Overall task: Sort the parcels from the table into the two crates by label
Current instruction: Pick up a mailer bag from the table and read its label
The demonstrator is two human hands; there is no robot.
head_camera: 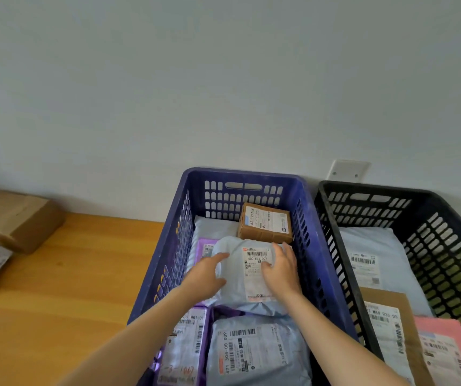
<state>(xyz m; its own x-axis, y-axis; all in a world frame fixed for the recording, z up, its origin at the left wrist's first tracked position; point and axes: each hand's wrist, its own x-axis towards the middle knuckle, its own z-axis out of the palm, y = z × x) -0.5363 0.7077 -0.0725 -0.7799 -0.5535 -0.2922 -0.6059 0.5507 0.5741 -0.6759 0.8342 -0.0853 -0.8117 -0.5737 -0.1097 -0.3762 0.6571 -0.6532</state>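
Both my hands are inside the blue crate point(304, 218) on a pale blue poly-bag parcel point(240, 288) with a white label. My left hand point(209, 274) lies on the bag's left edge, fingers fairly straight. On the label's right side rests my right hand point(280, 270), its fingers slightly bent. The bag lies on top of other parcels: a small brown box point(265, 222) at the back, a purple bag point(204, 249), and two labelled bags point(254, 352) at the front. The black crate point(332, 218) to the right holds a pale bag, a brown envelope and a pink bag point(443, 355).
Several brown cardboard parcels point(14, 221) lie on the wooden table point(70, 288) at the far left. A white wall with a socket plate point(347, 169) stands right behind the crates. The two crates sit side by side, touching.
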